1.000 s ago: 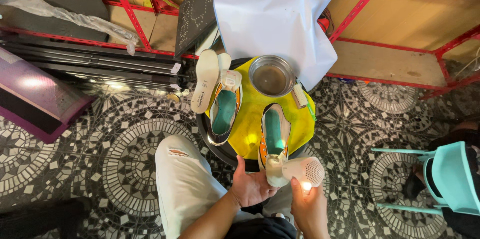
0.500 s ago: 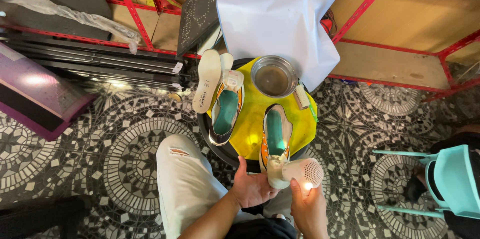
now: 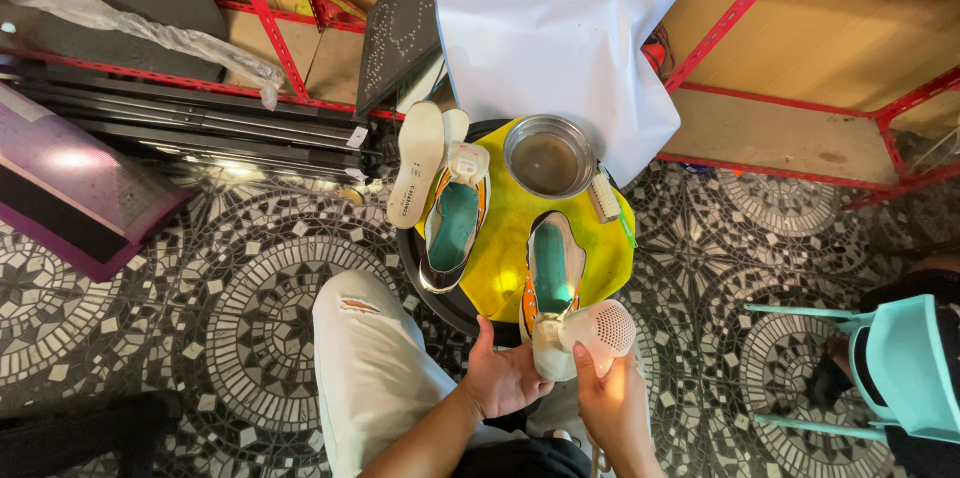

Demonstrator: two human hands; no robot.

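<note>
On round table edge, left hand (image 3: 503, 379) fingers gripping orange teal-lined shoe (image 3: 551, 283), right hand (image 3: 612, 408) fingers holding white dryer (image 3: 597, 329)

left hand (image 3: 503, 378): cups the heel of the near shoe (image 3: 550, 283)
right hand (image 3: 610, 408): grips a white hair dryer (image 3: 598, 328) pointed at that heel
far shoe (image 3: 452, 228): lies on the yellow cloth (image 3: 500, 238), beside a white insole (image 3: 415, 163)
steel bowl (image 3: 546, 156): holds murky water, with a brush (image 3: 602, 198) just beside it

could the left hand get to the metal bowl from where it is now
Probably not freely: the left hand is holding the near shoe, and that shoe lies between it and the metal bowl at the table's far side.
</note>
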